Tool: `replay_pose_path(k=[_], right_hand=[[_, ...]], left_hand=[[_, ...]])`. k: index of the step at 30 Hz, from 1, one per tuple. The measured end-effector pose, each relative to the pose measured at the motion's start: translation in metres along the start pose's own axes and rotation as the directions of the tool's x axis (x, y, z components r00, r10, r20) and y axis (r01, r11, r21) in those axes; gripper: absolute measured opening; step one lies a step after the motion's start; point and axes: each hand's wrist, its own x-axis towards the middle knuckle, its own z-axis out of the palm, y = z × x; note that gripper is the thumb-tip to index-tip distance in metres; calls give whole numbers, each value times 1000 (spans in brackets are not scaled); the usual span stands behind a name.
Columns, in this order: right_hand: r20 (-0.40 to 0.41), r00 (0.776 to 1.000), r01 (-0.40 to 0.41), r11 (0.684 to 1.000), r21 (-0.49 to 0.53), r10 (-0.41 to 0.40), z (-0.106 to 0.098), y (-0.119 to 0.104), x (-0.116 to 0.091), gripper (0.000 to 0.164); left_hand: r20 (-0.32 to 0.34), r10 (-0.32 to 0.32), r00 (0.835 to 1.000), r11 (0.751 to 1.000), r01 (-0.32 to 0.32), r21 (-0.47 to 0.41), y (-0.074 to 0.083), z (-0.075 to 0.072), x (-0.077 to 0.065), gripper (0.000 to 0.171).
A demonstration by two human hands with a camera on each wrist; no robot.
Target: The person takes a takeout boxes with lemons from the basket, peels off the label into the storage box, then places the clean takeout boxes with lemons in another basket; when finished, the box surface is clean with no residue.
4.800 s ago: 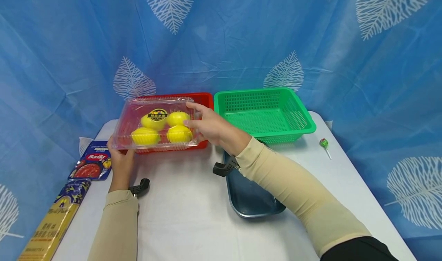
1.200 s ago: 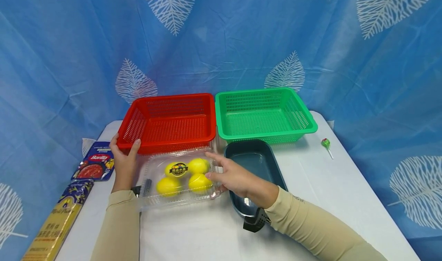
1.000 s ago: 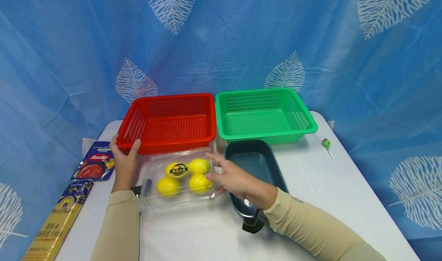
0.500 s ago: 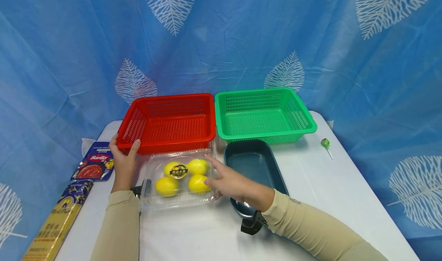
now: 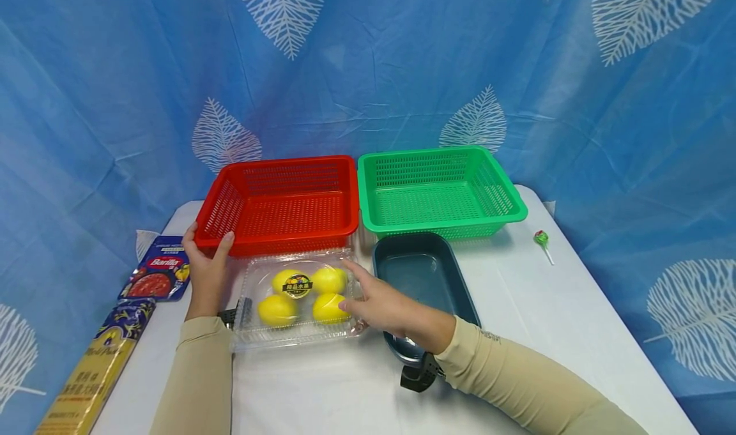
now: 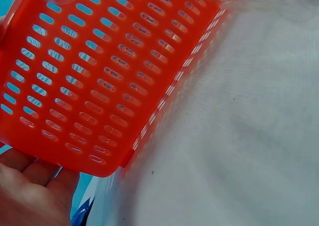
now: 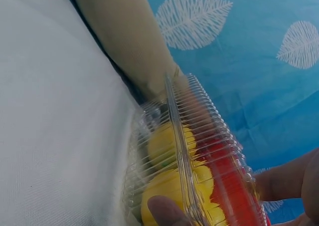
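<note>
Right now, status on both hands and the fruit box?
Left hand holding red basket. Right hand gripping fruit box by its right end. Dark tray close alongside, possible obstacle.

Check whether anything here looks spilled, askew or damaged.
Nothing stands out: no spill or damage shows. The yellow fruits sit inside the clear box, the red basket and green basket stand upright, and the dark tray lies right side up.

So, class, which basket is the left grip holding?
The red basket, left of the green basket: the left grip holds its near-left corner, while the green one is untouched.
</note>
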Motion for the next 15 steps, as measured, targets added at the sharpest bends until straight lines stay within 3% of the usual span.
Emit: replay_pose_path(k=[7, 15], right_hand=[[1, 1000, -3, 1000, -13, 3, 0, -1, 0, 77], [-2, 1000, -7, 1000, -18, 7, 0, 1, -1, 77]], left_hand=[[1, -13, 1000, 1000, 13, -2, 2, -1, 2, 83], [21, -69, 997, 997, 68, 27, 8, -2, 1, 84]])
